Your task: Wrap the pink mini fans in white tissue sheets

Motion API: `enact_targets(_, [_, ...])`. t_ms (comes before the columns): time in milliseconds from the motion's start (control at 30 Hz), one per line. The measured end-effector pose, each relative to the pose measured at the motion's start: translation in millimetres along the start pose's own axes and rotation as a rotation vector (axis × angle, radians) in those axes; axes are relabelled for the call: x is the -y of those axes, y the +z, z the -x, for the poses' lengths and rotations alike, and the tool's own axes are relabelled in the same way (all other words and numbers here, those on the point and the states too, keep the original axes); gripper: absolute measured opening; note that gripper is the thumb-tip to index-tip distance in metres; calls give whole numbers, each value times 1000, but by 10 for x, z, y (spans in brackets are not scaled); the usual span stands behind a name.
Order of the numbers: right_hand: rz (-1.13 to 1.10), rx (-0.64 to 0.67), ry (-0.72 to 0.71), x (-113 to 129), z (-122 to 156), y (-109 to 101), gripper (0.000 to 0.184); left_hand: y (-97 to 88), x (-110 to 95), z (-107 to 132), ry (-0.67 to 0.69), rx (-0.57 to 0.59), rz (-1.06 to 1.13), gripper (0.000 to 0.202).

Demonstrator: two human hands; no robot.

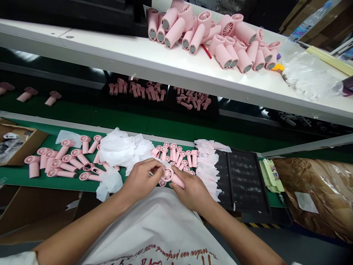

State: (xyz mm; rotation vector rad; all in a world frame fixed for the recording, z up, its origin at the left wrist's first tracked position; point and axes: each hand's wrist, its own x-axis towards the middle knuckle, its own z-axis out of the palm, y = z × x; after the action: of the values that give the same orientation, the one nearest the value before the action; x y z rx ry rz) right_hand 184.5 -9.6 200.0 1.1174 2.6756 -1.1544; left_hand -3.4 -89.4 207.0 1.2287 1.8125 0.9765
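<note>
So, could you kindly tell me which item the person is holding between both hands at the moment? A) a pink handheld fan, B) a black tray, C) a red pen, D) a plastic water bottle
A. The left hand and right hand both close on the pink handheld fan, with its round head between them.

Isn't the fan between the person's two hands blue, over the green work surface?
No, the colour is wrong: the fan between the left hand and the right hand is pink, as the head view shows. It is over the green work surface, as you said.
</note>
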Motion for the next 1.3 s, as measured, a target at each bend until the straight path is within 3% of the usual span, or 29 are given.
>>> enact_targets(100, [60, 14, 75, 47, -62, -13, 67, 104, -72, 9, 155, 53, -162, 19])
enact_targets(200, [-77, -57, 16, 54, -156, -9, 60, 194, -123, 46, 350, 119, -266, 18])
enact_targets(300, [-427, -179, 7, 5, -240, -1, 47, 164, -143, 103, 426, -24, -225, 17])
enact_targets(400, [-855, -173, 130, -8, -278, -7, 29, 64, -123, 114, 211, -309, 43, 24])
enact_targets(433, [-973, -130, 150, 14, -282, -9, 27, 39, -118, 93, 100, -349, 188, 28])
enact_targets(500, [-1111, -32, 151, 101, -284, -4, 26, 18, -129, 13, -95, -287, 494, 40])
enact_targets(600, [-1135, -28, 175, 281, -278, 41, 17, 37, -204, -144, -215, -96, 764, 44])
enact_targets(700, [-1217, -66, 137, 401, -223, 108, 29, 47, -288, -261, -289, -196, 794, 38])
enact_targets(800, [-1313, -65, 90, 423, -115, 146, 59, 67, -351, -313, -259, -347, 773, 38])
enact_targets(867, [-1272, -129, 110, 419, -49, 146, 69, 127, -389, -304, -194, -334, 792, 41])
enact_targets(1033, [-1111, -310, 176, 407, -9, 149, 73, 313, -384, -137, -238, -33, 851, 46])
enact_targets(1133, [-1085, -324, 186, 375, -19, 181, 72, 250, -301, -99, -272, 63, 850, 47])
enact_targets(1300, [-1129, -203, 112, 405, -13, 189, 76, -9, -313, -350, -137, -133, 1028, 51])
